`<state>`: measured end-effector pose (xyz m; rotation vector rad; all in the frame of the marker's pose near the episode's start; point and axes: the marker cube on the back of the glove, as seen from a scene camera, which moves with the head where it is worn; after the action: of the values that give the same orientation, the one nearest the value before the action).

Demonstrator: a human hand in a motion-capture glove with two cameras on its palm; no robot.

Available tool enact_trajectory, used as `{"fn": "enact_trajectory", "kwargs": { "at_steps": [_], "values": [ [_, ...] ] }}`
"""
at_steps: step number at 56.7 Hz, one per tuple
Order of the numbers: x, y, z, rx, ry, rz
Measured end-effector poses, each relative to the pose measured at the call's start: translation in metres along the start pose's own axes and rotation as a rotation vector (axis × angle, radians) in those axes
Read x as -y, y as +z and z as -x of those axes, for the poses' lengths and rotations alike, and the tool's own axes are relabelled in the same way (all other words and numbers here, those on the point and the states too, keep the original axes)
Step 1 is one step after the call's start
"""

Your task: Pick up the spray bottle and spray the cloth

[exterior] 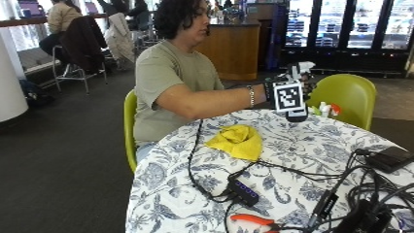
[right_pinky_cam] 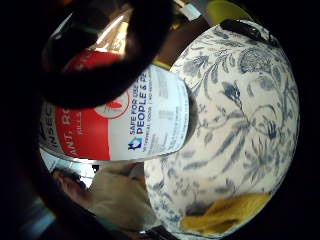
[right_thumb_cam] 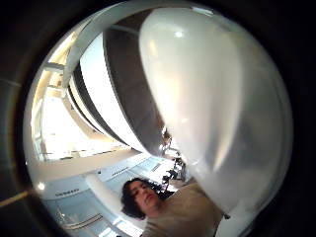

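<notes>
In the outside view my gloved right hand (exterior: 273, 89) is raised above the far edge of the table, gripping the spray bottle (exterior: 301, 66), whose white trigger head shows above the hand. Its red and white label (right_pinky_cam: 135, 120) fills the little finger side palm view, with a black gloved finger (right_pinky_cam: 100, 60) curled across it. The bottle's white body (right_thumb_cam: 207, 108) fills the thumb side palm view. The yellow cloth (exterior: 238, 141) lies crumpled on the floral tablecloth (exterior: 310, 145), below and nearer the person than the hand. The same cloth (right_pinky_cam: 225, 212) shows on the table beyond the bottle.
Black cables and a small hub (exterior: 246, 191) cross the table's near half, with orange-handled pliers (exterior: 252, 221) at the front edge. A black device (exterior: 388, 158) lies at the right. Small white and red items (exterior: 326, 109) stand near a green chair (exterior: 349, 94).
</notes>
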<state>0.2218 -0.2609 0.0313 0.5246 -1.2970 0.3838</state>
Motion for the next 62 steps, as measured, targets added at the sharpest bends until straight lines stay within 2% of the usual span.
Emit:
{"fn": "enact_trajectory", "kwargs": {
  "at_steps": [11,26,31,40,46,50,55,62],
  "values": [
    [0.017,0.018,-0.056,-0.064,0.066,0.003],
    [-0.002,0.022,-0.043,0.023,0.177,0.124],
    [-0.020,0.011,-0.040,0.066,0.185,0.110],
    [-0.068,-0.021,-0.017,0.075,0.118,0.021],
    [-0.129,-0.038,-0.017,-0.117,0.071,0.124],
    [-0.168,-0.047,0.004,-0.078,0.046,0.159],
    [-0.215,-0.053,0.003,-0.187,0.000,0.111],
    [-0.286,-0.068,0.009,-0.202,-0.019,0.081]
  ]
}}
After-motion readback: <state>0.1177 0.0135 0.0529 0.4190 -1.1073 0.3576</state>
